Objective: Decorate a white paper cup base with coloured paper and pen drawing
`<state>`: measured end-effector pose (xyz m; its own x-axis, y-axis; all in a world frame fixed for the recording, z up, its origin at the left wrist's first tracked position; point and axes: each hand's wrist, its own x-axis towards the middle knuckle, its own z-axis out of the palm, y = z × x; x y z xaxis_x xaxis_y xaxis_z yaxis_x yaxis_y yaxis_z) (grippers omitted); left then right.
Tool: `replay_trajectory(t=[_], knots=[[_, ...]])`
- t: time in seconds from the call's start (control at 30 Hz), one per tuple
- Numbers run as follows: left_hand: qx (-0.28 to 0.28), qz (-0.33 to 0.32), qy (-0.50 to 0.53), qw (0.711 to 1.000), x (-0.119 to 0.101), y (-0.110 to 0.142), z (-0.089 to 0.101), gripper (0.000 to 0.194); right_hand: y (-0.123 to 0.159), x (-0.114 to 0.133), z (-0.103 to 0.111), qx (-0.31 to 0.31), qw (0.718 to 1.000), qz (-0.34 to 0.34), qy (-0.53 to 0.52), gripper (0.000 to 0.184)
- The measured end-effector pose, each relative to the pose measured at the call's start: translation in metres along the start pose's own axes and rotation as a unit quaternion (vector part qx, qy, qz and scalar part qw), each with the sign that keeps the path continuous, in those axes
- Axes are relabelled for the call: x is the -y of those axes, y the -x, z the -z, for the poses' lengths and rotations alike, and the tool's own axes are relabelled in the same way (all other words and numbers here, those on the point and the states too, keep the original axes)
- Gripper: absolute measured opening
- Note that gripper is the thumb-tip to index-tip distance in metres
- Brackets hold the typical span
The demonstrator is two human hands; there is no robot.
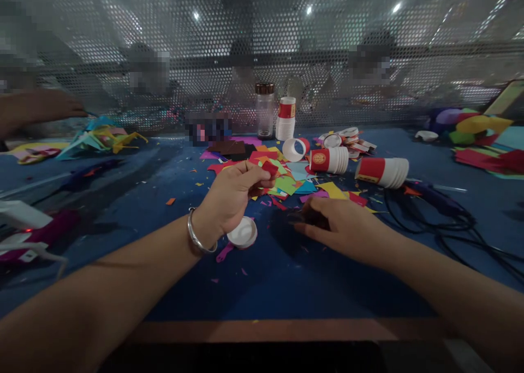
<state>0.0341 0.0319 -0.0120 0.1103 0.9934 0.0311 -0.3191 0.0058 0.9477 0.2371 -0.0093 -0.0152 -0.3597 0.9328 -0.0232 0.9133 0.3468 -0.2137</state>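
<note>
My left hand (229, 196), wearing a silver bangle (195, 232) at the wrist, pinches a small piece of red paper (269, 169) between thumb and fingers. Just below it lies a white shallow cup piece (242, 233) with a purple paper strip (224, 252) sticking out toward me. My right hand (333, 220) is low over the blue table, its fingers curved and the thumb apart from them. Shadow darkens the space between, and I see nothing held there. Beyond both hands spreads a pile of coloured paper pieces (286, 185).
Red-and-white paper cups (329, 160) lie on their sides behind the pile, with more nested cups (382, 172) to the right. A glass bottle (265, 111) and a cup stack (285, 119) stand behind. Black cables (426, 228) lie right. Another person's hand (45, 108) reaches in at left.
</note>
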Motion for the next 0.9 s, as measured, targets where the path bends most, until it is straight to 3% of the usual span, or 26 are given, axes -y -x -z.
replay_trajectory(t=[0.17, 0.27, 0.43, 0.53, 0.7, 0.9], knots=[[0.012, -0.032, -0.084, 0.996, 0.002, -0.001, 0.001, 0.021, 0.005, -0.002, -0.002, -0.025, 0.997, 0.029, 0.063, 0.028], [0.03, -0.042, -0.111, 0.992, 0.002, -0.001, 0.002, 0.018, 0.005, -0.007, -0.002, -0.095, 0.992, 0.056, 0.064, 0.027], [0.105, -0.045, -0.186, 0.976, -0.001, 0.003, 0.002, 0.021, 0.003, -0.005, 0.008, -0.174, 0.977, 0.06, -0.108, 0.023], [0.144, -0.055, -0.233, 0.96, 0.002, 0.006, 0.002, 0.021, 0.002, 0.002, 0.012, -0.179, 0.963, 0.088, -0.18, 0.022], [0.199, -0.077, -0.265, 0.94, 0.008, 0.013, -0.002, 0.02, 0.003, 0.005, 0.008, -0.181, 0.954, 0.11, -0.213, 0.02], [0.211, -0.129, -0.371, 0.895, -0.001, 0.011, 0.005, 0.011, 0.001, 0.004, 0.003, -0.171, 0.956, 0.125, -0.203, 0.02]])
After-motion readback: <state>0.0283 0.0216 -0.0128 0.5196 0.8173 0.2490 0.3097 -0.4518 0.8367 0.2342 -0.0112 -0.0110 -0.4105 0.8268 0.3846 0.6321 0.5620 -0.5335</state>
